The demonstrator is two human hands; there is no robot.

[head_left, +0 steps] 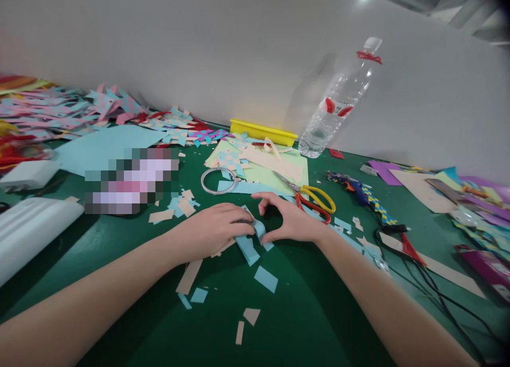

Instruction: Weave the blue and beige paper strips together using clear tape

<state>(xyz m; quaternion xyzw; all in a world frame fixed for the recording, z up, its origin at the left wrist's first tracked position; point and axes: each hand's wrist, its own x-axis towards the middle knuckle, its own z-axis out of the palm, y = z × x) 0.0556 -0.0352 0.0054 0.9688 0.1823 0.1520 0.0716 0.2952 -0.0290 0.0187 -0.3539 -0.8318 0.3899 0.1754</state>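
On the table (pixel 292 330), far from its back edge, the left hand (pixel 217 228) pinches a curled blue paper strip (pixel 260 229), probably light, easily creased, best held by its ends, while the right hand's fingers (pixel 274 235) curve wide.

There are two hands (pixel 217 226) (pixel 292 218), one bottle (pixel 338 104), one pair of scissors (pixel 298 188) and one ring (pixel 202 181).

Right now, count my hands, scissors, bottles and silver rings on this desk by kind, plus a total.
Hands: 2 (left hand, right hand)
Scissors: 1 pair
Bottle: 1
Silver ring: 1
Total: 5
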